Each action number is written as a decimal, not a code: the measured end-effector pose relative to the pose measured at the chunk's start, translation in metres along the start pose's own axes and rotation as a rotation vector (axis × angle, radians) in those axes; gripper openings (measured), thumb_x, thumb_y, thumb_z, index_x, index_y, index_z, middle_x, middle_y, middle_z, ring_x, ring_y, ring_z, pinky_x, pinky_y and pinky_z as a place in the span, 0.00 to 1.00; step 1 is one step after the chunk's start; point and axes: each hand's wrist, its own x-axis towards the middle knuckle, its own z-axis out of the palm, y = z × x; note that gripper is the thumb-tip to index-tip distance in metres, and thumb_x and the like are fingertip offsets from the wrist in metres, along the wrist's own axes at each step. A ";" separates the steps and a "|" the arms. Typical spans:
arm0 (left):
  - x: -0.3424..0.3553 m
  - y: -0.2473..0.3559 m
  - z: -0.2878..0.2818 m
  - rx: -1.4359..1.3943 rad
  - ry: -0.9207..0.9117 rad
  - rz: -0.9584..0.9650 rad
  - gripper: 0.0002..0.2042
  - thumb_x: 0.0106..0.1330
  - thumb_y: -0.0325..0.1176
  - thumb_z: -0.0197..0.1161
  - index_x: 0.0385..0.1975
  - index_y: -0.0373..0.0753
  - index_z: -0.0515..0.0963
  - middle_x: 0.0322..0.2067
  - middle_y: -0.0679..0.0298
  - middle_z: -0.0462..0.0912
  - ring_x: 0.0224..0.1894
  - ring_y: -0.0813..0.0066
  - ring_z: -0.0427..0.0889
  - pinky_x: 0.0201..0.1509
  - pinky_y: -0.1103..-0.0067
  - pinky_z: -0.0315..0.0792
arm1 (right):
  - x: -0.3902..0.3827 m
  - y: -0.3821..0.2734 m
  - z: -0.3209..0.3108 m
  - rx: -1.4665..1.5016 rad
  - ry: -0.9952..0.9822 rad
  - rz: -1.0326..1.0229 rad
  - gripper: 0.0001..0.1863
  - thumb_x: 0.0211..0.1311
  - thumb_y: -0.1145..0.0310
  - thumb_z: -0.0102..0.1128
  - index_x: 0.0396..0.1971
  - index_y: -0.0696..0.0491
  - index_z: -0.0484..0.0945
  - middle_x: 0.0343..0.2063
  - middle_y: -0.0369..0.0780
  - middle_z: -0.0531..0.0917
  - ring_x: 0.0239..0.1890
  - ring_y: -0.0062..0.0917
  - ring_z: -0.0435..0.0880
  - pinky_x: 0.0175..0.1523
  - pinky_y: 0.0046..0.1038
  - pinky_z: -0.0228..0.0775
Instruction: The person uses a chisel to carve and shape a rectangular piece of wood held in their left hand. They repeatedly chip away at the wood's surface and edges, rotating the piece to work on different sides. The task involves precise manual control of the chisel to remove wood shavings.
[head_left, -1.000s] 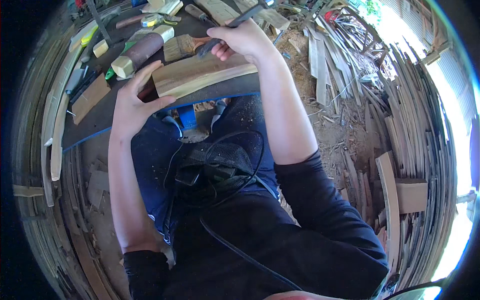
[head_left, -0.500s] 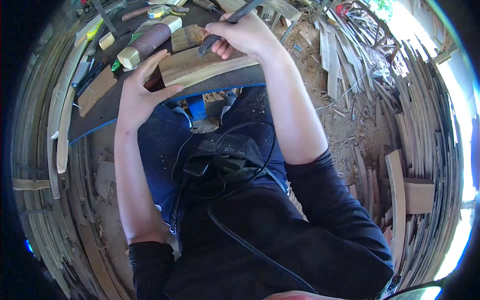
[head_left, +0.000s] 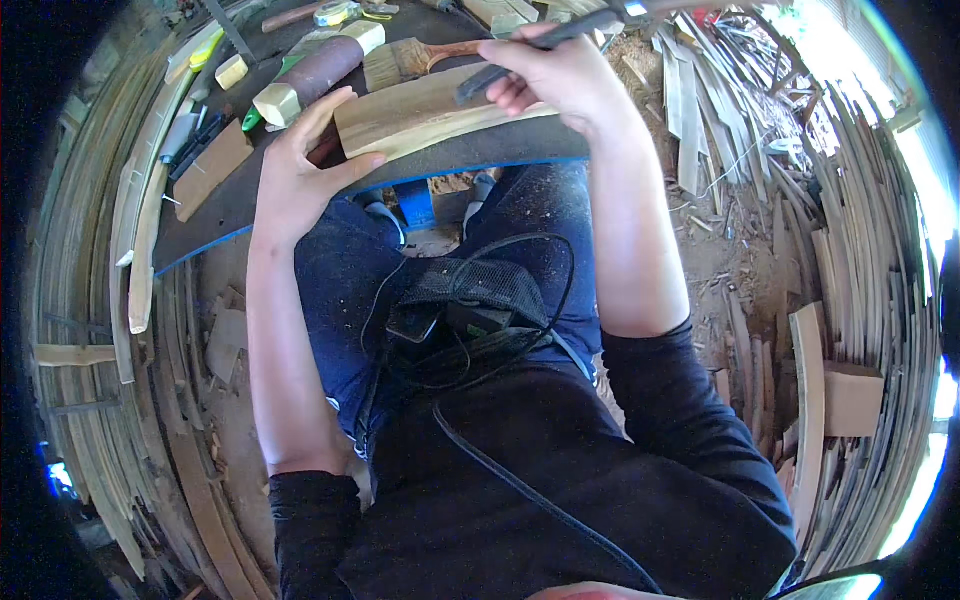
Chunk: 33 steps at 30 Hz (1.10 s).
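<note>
A pale wooden block (head_left: 405, 118) lies lengthwise on the dark worktable in front of me. My left hand (head_left: 305, 165) spans its left end, the thumb against the near side and the fingers round the far side. In my right hand (head_left: 555, 80) is a long dark metal bar tool (head_left: 565, 32), slanting up to the right; its lower tip is over the block's right part. What the tool's far end looks like is partly cut off. Just beyond the block lies a wide brush (head_left: 398, 64) with a wooden handle. Left of it sits a wooden block wrapped in brown abrasive paper (head_left: 322, 72).
The worktable's blue edge (head_left: 470, 166) runs close to my knees. Small wood offcuts (head_left: 232, 72), a brown board piece (head_left: 213, 170) and a tape measure (head_left: 336, 13) lie on it. Stacked wooden strips (head_left: 870, 240) stand right; scrap slats (head_left: 690, 110) cover the floor.
The whole view has shifted, with things appearing further right. My right hand has moved right along the block with the bar tool, while my left hand stays at the block's left end.
</note>
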 end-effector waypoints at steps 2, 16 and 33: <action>0.000 -0.004 0.001 -0.025 -0.002 0.021 0.37 0.52 0.23 0.76 0.65 0.35 0.68 0.62 0.57 0.74 0.63 0.70 0.73 0.67 0.73 0.68 | 0.002 -0.002 0.001 0.010 -0.076 0.019 0.13 0.61 0.69 0.66 0.33 0.67 0.80 0.20 0.46 0.84 0.20 0.23 0.84 0.22 0.22 0.79; 0.002 -0.006 0.008 -0.011 0.021 0.092 0.37 0.50 0.26 0.79 0.63 0.33 0.70 0.58 0.55 0.76 0.58 0.69 0.78 0.65 0.72 0.73 | -0.021 0.002 0.021 0.036 0.007 -0.033 0.13 0.65 0.66 0.65 0.37 0.62 0.81 0.19 0.42 0.83 0.18 0.20 0.82 0.22 0.20 0.75; 0.000 -0.004 0.004 0.077 0.015 0.100 0.39 0.50 0.29 0.79 0.64 0.34 0.69 0.59 0.55 0.77 0.59 0.69 0.78 0.66 0.70 0.72 | -0.024 -0.005 0.050 0.052 -0.025 -0.043 0.12 0.62 0.70 0.64 0.30 0.66 0.80 0.18 0.44 0.84 0.17 0.22 0.83 0.21 0.22 0.77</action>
